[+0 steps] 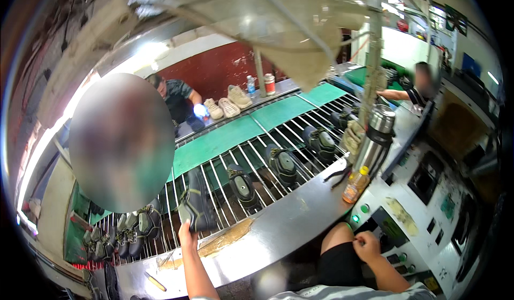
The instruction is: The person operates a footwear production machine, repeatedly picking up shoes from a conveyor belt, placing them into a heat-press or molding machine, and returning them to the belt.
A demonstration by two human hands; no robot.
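My left hand (188, 237) grips a dark work shoe (199, 208) with yellow-green trim, holding it by its lower end over the metal-rod rack (220, 179). Only part of the fingers shows behind the shoe. My right hand (367, 247) rests closed by my knee, beside a white control panel (399, 219), with nothing visible in it. Further along the rods lie similar dark shoes: one shoe (242, 186) just right of the held one, another shoe (281, 164) beyond it, and a third shoe (320, 143) farther right. More dark shoes (131, 236) are grouped at the left.
A metal ledge (289, 214) runs along my side of the rack. On its right stand a steel flask (379, 134) and an orange drink bottle (356, 185). Green sheets (225, 139) cover the far side. Beige shoes (230, 104) sit behind, near a co-worker (179, 96).
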